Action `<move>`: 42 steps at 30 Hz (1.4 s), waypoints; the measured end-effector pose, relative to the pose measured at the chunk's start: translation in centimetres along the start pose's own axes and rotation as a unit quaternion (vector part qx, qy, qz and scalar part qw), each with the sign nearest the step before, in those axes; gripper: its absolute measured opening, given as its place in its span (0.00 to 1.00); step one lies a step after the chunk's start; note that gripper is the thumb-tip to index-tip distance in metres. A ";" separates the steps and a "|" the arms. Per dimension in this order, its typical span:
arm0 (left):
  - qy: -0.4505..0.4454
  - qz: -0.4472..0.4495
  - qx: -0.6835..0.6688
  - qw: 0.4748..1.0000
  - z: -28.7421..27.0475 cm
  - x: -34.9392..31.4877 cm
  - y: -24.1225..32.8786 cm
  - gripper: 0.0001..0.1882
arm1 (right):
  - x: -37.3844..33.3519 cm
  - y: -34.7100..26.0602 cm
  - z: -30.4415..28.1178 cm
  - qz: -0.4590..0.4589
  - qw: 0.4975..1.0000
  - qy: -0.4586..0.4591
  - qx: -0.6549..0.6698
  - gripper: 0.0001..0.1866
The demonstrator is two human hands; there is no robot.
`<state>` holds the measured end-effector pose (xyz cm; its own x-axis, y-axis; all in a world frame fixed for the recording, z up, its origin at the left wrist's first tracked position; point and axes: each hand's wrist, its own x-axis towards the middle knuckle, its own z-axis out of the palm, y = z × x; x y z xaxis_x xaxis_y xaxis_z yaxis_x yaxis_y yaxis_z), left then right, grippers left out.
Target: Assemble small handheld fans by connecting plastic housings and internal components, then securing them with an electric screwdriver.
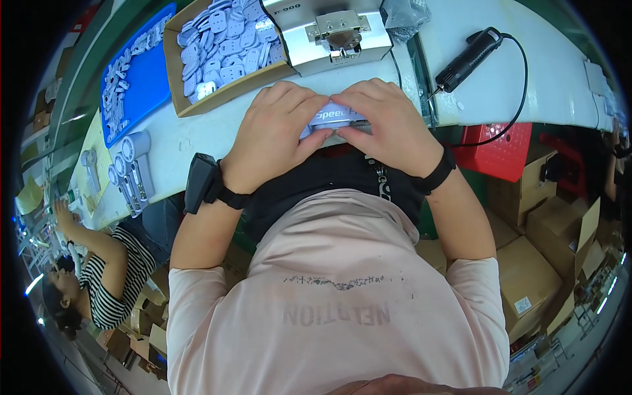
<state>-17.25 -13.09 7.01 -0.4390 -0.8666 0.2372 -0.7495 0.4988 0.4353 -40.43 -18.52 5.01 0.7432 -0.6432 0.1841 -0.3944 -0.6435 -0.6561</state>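
Between my two hands, at the table's near edge, is a light purple plastic housing (332, 117) with printed lettering on its face. My left hand (276, 128) grips its left end, thumb on the near side and fingers curled over the far side. The right end is pinched in the same way by my right hand (393, 128). Fingers cover both ends, so the full shape of the housing is hidden. Just beyond my hands stands a silver tape-dispenser-like machine (345, 56) with a metal bracket on its front.
A cardboard box (230, 89) full of pale purple parts stands left of the machine, beside a blue tray (146, 89) of small parts. Handheld-fan-like pieces (136, 146) lie further left. A corded electric screwdriver (469, 60) lies right, above a red stool (500, 155). A co-worker (108, 263) sits left.
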 end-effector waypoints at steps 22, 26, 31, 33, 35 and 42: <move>0.005 0.046 0.114 0.992 0.5 0.1 0.9 0.27 | -1.2 0.2 2.2 -0.066 0.990 0.101 -0.076 0.28; -0.001 0.056 0.127 0.990 0.2 0.2 0.8 0.26 | -1.1 0.1 2.0 -0.071 0.989 0.101 -0.080 0.28; -0.042 0.068 0.123 0.989 -0.3 1.0 0.9 0.24 | -1.0 0.3 1.6 -0.056 0.992 0.074 -0.085 0.27; -0.058 0.046 0.119 0.990 -0.6 1.1 0.9 0.24 | -0.7 0.2 1.5 -0.047 0.995 0.054 -0.073 0.27; -0.047 0.045 0.100 0.993 -0.5 0.9 0.9 0.23 | -0.9 0.0 1.3 -0.043 0.996 0.057 -0.060 0.27; -0.016 0.014 0.022 1.000 -0.3 0.6 0.3 0.23 | -0.7 0.3 0.6 -0.043 0.997 0.068 -0.012 0.24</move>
<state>-17.59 -13.53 7.50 -0.4751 -0.8521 0.2195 -0.7573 0.5230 0.3910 -40.77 -17.98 4.23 0.6961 -0.6336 0.3376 -0.3457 -0.7080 -0.6159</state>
